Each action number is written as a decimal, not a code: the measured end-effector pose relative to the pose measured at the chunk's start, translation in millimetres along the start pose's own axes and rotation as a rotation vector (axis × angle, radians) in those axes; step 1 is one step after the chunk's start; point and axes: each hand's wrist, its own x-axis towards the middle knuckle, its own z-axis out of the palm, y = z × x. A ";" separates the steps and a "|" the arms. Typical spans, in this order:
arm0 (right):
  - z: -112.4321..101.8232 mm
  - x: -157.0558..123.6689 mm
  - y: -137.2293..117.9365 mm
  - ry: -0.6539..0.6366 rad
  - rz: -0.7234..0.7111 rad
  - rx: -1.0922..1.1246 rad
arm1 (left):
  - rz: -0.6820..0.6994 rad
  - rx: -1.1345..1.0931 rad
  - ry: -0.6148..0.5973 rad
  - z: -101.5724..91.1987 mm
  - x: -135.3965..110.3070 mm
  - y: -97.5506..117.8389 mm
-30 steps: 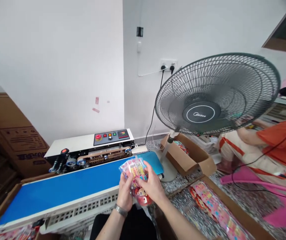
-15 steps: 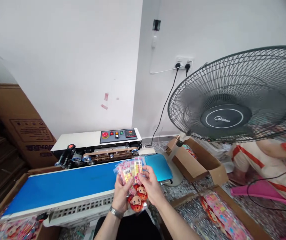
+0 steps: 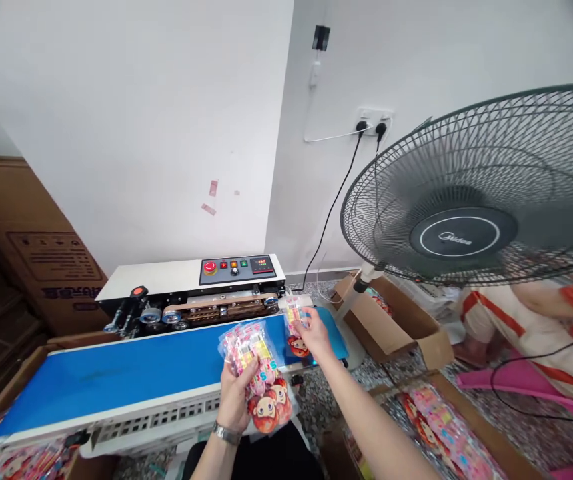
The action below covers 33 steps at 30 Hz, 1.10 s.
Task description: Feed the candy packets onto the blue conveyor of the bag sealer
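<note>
My left hand [image 3: 235, 398] is closed around a stack of clear candy packets [image 3: 257, 373] printed with red-haired cartoon faces, held above the front edge of the blue conveyor belt [image 3: 131, 372]. My right hand [image 3: 312, 331] is stretched forward and pinches a single packet [image 3: 296, 327] over the belt's right end, close to the entry of the sealing machine [image 3: 201, 288]. A metal watch sits on my left wrist.
A large standing fan [image 3: 481, 193] fills the right. Behind it sits a person in orange [image 3: 566, 320]. An open cardboard box [image 3: 391, 323] lies past the belt, and a carton of packets [image 3: 441, 427] is at lower right. Brown cartons [image 3: 31, 260] stand at left.
My right hand left the stack with one packet and reached forward-right to the belt's end by the sealer. The left hand kept the rest, a little lower.
</note>
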 end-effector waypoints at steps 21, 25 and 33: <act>6.3 -78.3 -43.8 -0.456 -0.165 0.112 | 0.147 0.009 -0.012 3.0 5.0 -3.2; 10.0 -71.9 -37.6 -0.335 -0.118 0.285 | 0.152 0.010 0.040 0.4 7.7 -2.8; -6.4 0.3 6.0 0.069 -0.014 0.024 | 0.111 -0.006 0.068 -8.4 9.7 -3.4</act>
